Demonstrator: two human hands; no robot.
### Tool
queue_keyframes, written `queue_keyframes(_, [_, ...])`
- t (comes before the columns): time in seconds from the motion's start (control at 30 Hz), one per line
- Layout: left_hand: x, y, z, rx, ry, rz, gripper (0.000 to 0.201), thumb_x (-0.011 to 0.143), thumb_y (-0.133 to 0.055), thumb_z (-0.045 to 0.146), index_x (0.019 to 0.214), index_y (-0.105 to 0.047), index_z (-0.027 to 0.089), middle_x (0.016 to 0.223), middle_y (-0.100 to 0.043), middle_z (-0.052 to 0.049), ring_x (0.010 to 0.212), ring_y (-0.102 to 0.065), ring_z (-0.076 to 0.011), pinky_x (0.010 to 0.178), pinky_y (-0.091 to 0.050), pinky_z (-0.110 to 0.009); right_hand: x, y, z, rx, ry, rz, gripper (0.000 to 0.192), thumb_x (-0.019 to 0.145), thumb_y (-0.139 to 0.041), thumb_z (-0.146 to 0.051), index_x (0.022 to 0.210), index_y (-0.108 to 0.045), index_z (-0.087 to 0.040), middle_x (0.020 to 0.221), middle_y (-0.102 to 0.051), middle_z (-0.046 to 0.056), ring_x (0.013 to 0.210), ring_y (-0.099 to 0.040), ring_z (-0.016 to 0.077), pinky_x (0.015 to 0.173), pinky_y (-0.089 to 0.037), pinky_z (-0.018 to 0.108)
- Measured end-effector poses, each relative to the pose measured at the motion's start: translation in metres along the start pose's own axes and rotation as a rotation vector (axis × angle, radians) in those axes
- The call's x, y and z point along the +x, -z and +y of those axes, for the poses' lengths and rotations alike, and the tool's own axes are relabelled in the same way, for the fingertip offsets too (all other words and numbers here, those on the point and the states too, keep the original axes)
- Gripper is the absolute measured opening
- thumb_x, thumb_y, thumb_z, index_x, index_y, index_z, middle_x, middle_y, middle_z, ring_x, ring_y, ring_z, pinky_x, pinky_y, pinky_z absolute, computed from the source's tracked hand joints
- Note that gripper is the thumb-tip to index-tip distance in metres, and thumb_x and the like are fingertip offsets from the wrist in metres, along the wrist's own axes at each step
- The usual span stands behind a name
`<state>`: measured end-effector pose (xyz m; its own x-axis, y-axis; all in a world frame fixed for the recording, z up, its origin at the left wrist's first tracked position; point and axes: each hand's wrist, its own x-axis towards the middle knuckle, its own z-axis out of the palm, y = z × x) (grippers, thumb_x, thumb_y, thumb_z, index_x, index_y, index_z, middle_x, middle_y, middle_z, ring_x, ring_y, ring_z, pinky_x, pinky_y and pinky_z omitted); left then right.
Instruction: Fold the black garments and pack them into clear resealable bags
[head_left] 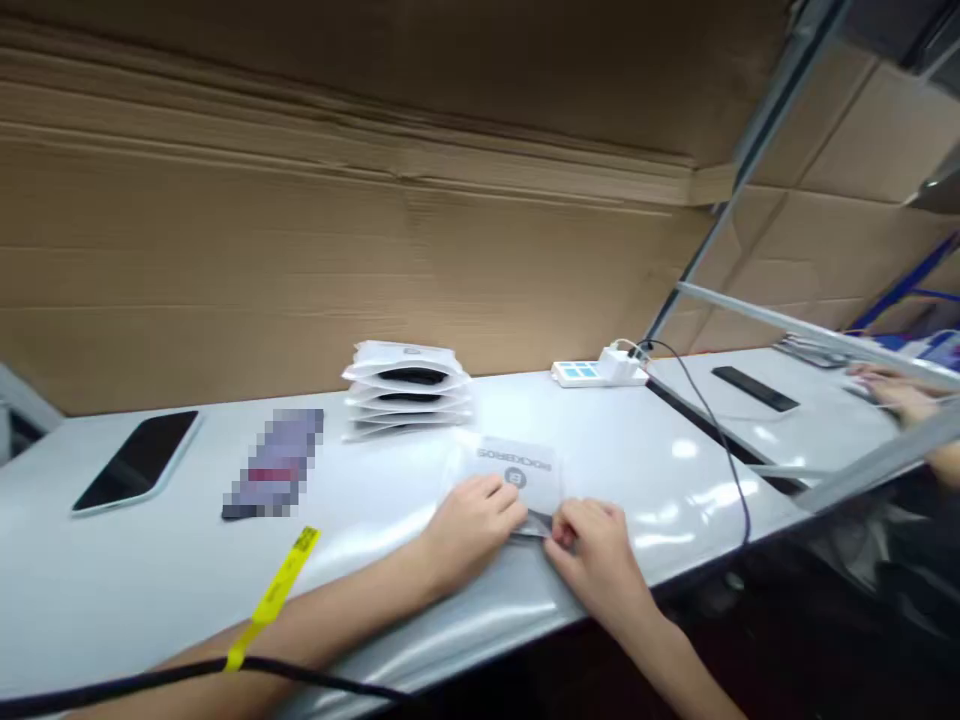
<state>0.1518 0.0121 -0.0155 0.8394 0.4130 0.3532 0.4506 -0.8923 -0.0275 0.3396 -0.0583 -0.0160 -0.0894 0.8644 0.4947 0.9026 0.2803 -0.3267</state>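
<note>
The right hand's grip [596,548] is narrow, thumb and bent fingers pinched on the near right corner of a flat, translucent white plastic pouch with dark printing [536,461], while the left hand [480,522] lies with curled fingers over the pouch's near left part; whether its thumb closes underneath I cannot tell. The pouch lies on the glossy pale grey worktop [637,450], close to the near edge, its near side slightly raised between the hands. The thin plastic could crease or tear if the right grip pulls hard while the left presses down, and it could slide on the slick surface if the left hand lets up. Just beyond, slightly left, stands a stack of puffy white plastic pouches with dark contents [409,390], uneven at the edges, so a knock from a forearm might topple it. Farther left lie a blurred purple and dark flat object [276,462] and a black-screened phone with a pale rim [141,458]. Far right, a white power strip [581,374] feeds a thin black cable [705,395] that runs to the near edge, where a right elbow swung outward could snag it
</note>
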Motion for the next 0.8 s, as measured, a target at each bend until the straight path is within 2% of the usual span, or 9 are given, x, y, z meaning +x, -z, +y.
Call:
queue_keyframes(0.1, [0.021,-0.008,0.003,-0.022,-0.011,-0.016,0.007,0.093,-0.054,0.016,0.091,-0.060,0.019,0.090,-0.066,-0.004,0.087,-0.062,-0.0191,0.072,-0.049,-0.029,-0.005,0.006,0.016,-0.016,-0.006,0.033,0.013,0.077,-0.053,-0.019,0.065,-0.049,-0.023,0.058,-0.057,-0.003,0.057,-0.056,0.0163,0.067,-0.038,0.032])
queue_keyframes(0.17, [0.037,-0.012,0.004,-0.039,0.023,-0.014,0.010,0.094,-0.050,0.016,0.094,-0.061,0.018,0.094,-0.067,-0.004,0.088,-0.063,-0.0196,0.069,-0.050,-0.029,-0.007,0.005,0.025,-0.081,-0.030,0.069,0.007,0.082,-0.053,-0.027,0.079,-0.059,-0.024,0.072,-0.066,0.001,0.069,-0.063,0.0210,0.070,-0.041,0.035])
queue_keyframes(0.27, [0.056,-0.015,0.003,-0.073,0.126,0.016,0.018,0.095,-0.043,0.014,0.098,-0.061,0.015,0.100,-0.067,-0.006,0.093,-0.063,-0.0223,0.073,-0.052,-0.031,-0.004,-0.002,0.031,-0.189,-0.051,0.041,0.030,0.086,-0.052,-0.037,0.113,-0.061,-0.025,0.103,-0.070,0.008,0.093,-0.065,0.0272,0.077,-0.046,0.040])
queue_keyframes(0.37, [0.058,-0.009,-0.002,-0.136,0.186,0.054,0.015,0.092,-0.048,0.016,0.101,-0.060,0.014,0.104,-0.066,-0.010,0.099,-0.060,-0.0240,0.082,-0.053,-0.036,0.009,-0.013,0.034,-0.290,-0.033,-0.025,0.041,0.089,-0.050,-0.037,0.127,-0.058,-0.023,0.119,-0.067,0.011,0.100,-0.063,0.0293,0.080,-0.049,0.043])
queue_keyframes(0.43, [0.045,0.000,-0.005,-0.189,0.185,0.079,0.017,0.090,-0.053,0.018,0.105,-0.059,0.015,0.110,-0.064,-0.010,0.105,-0.058,-0.0238,0.090,-0.052,-0.037,0.022,-0.020,0.037,-0.351,0.004,-0.052,0.040,0.091,-0.046,-0.032,0.127,-0.060,-0.021,0.123,-0.067,0.011,0.101,-0.062,0.0297,0.082,-0.049,0.044])
queue_keyframes(0.53, [0.004,0.015,-0.005,-0.262,0.161,0.097,0.019,0.089,-0.053,0.018,0.107,-0.058,0.017,0.119,-0.061,-0.010,0.111,-0.056,-0.0218,0.096,-0.049,-0.035,0.044,-0.029,0.044,-0.383,0.062,-0.087,0.041,0.094,-0.041,-0.026,0.129,-0.061,-0.021,0.128,-0.066,0.009,0.102,-0.061,0.0284,0.084,-0.049,0.043])
queue_keyframes(0.7, [-0.073,0.036,0.005,-0.346,0.101,0.057,0.010,0.087,-0.052,0.015,0.093,-0.059,0.020,0.098,-0.066,-0.003,0.088,-0.059,-0.0157,0.081,-0.049,-0.027,0.083,-0.045,0.058,-0.377,0.074,-0.096,0.041,0.095,-0.038,-0.024,0.127,-0.064,-0.023,0.130,-0.064,0.008,0.101,-0.061,0.0271,0.084,-0.049,0.043])
queue_keyframes(0.8, [-0.094,0.041,0.005,-0.340,0.103,0.016,0.013,0.088,-0.048,0.014,0.091,-0.058,0.020,0.091,-0.067,-0.004,0.081,-0.059,-0.0163,0.074,-0.046,-0.027,0.107,-0.057,0.060,-0.373,0.066,-0.095,0.040,0.095,-0.040,-0.026,0.125,-0.065,-0.022,0.128,-0.066,0.010,0.100,-0.060,0.0279,0.084,-0.049,0.043])
